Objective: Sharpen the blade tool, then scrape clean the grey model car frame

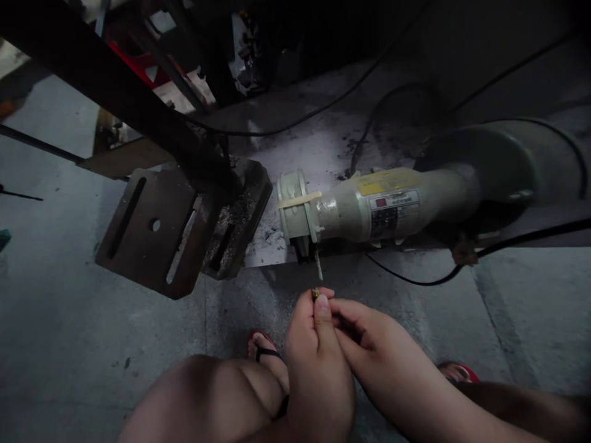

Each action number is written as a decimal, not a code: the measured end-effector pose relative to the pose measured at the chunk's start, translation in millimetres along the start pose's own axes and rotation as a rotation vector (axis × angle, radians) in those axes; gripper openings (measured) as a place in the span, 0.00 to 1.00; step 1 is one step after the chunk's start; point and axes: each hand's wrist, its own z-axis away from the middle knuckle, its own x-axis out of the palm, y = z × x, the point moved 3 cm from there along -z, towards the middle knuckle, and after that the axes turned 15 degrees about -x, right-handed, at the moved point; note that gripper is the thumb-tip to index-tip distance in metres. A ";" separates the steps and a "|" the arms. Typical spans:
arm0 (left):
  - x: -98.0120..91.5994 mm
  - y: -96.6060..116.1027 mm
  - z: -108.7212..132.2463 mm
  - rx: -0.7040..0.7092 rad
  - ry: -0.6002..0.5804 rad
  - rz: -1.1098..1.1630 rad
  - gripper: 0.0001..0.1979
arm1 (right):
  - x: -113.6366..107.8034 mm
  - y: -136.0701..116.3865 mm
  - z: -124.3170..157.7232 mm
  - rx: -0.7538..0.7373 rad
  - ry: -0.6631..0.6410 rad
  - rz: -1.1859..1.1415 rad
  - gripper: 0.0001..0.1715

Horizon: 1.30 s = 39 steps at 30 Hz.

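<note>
Apparently the work is underway, I'd judge: a small brassy piece (316, 293) is already in hand at the lower centre of the frame, pinched by the left hand (319, 360) between thumb and finger. The right hand (376, 335) crowds beside it; whether it grips too, I can't tell. The grinder (392, 212), right of centre, stands apart from the piece. What's finished or left on it is too small to see.

Nothing can be read with certainty: right of centre, the pale green, rounded metal machine (341, 215) bears a white rectangular label (394, 212) with a red block, its print too blurred.
</note>
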 end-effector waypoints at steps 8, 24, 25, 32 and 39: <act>-0.6 1.4 0.6 -0.003 -0.005 -0.030 0.21 | 0.0 -2.4 -0.4 -0.006 -0.004 -0.001 0.20; -1.7 -3.6 0.8 0.000 0.005 0.040 0.22 | 1.9 -5.3 -1.2 0.017 0.005 -0.006 0.20; -1.9 -3.4 1.3 0.001 -0.006 0.040 0.22 | 2.1 -5.6 -0.9 0.013 0.012 -0.002 0.21; -5.4 6.3 12.2 0.055 -0.087 0.031 0.21 | -2.2 -9.4 7.1 -0.019 0.038 -0.015 0.18; -9.5 8.2 21.2 0.084 -0.100 0.057 0.17 | -4.8 -20.6 15.0 -0.039 0.016 -0.139 0.13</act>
